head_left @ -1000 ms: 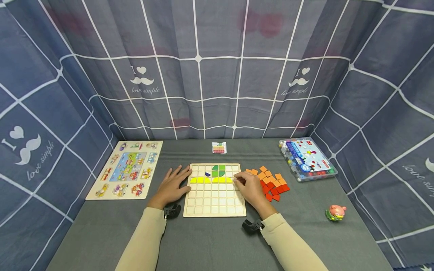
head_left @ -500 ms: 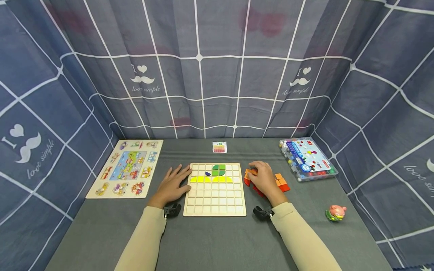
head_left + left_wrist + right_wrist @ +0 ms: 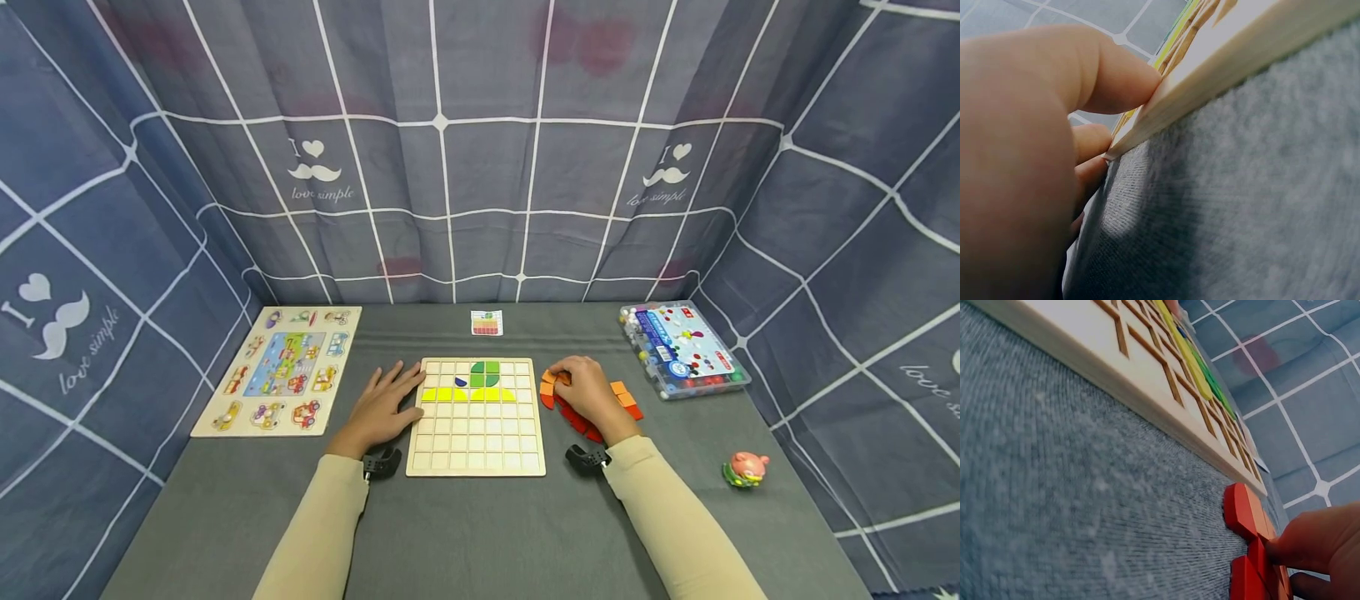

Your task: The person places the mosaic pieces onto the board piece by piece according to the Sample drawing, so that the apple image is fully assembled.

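Observation:
My left hand (image 3: 382, 410) lies with fingers spread at the left edge of the wooden grid board (image 3: 476, 458), its thumb touching the board's side in the left wrist view. Set on the board are a row of yellow tiles (image 3: 442, 394), a block of green tiles (image 3: 484, 374) above them, and a small blue half-round tile (image 3: 461, 382). At the board's right, my right hand (image 3: 588, 392) reaches into a pile of orange tiles (image 3: 621, 393) and red tiles (image 3: 1239, 509). Its thumb touches the pile; I cannot tell whether a tile is pinched.
Behind the board lies a small pattern card (image 3: 487, 323). A wooden picture puzzle (image 3: 273, 425) lies at the left. A clear case of coloured beads (image 3: 682, 350) stands back right, with a pink pig figure (image 3: 746, 470) nearer. Grid-patterned curtains (image 3: 480, 167) enclose the table.
My right hand has left the right end of the yellow row and moved right onto the orange and red tiles, where it has stayed. The left hand has kept its place.

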{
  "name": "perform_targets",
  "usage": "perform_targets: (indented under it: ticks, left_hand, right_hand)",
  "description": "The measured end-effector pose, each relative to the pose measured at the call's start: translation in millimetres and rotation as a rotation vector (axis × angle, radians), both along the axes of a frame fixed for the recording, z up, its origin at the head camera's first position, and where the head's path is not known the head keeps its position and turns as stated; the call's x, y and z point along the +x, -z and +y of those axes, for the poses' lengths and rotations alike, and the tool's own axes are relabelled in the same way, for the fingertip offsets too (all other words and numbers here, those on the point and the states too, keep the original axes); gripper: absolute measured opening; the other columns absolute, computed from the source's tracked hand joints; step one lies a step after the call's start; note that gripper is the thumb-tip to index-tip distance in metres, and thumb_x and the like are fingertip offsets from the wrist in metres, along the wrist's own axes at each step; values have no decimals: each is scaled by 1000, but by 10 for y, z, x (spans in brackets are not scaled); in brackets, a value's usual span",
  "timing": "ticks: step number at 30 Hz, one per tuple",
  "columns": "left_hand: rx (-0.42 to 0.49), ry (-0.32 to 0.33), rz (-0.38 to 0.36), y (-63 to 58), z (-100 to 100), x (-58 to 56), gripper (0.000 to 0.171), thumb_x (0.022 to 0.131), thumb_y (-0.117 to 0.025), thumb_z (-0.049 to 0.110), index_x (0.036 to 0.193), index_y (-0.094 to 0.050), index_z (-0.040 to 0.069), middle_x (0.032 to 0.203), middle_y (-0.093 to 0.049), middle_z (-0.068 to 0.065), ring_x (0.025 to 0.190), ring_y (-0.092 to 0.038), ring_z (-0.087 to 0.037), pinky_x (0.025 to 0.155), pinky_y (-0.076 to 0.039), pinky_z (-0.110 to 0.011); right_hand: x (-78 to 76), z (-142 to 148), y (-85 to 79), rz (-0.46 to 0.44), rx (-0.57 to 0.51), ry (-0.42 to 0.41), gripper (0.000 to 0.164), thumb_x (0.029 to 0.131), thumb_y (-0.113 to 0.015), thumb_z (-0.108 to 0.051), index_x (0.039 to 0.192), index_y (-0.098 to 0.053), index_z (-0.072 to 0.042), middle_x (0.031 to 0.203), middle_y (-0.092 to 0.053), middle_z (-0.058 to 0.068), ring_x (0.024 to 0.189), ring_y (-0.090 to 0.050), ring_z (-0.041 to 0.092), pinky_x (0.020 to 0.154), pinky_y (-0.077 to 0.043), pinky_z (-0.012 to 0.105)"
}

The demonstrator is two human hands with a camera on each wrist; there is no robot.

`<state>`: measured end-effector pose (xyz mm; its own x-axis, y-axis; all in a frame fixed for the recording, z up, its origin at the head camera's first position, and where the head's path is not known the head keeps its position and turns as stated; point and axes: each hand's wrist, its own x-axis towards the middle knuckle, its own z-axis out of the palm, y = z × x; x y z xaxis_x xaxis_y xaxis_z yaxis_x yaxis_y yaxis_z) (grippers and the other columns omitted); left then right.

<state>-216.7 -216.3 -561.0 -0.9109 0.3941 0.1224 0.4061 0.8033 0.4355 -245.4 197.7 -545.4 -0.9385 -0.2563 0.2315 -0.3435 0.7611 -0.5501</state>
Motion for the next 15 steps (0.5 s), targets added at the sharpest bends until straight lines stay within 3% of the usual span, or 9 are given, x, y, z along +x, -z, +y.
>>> perform_targets:
  ticks: [3, 15]
  left_hand:
    - [0, 2, 0, 3, -3, -3, 72, 98, -66, 35, 163, -45, 16, 170, -32, -1, 158, -18, -30, 127, 1, -55]
    - [3, 7, 3, -6, -10, -3, 72, 98, -66, 36, 163, -45, 15, 169, -32, -2, 158, -19, -32, 127, 0, -56]
  right_hand:
    - [-12, -6, 0, 2, 12, -11, 25, 90, -76, -2, 114, -81, -4, 120, -73, 14, 117, -63, 39, 114, -40, 57]
    - [3, -52, -17, 13, 45, -14, 24, 91, -78, -8, 115, -81, -5, 120, -72, 12, 112, -63, 36, 98, -53, 52]
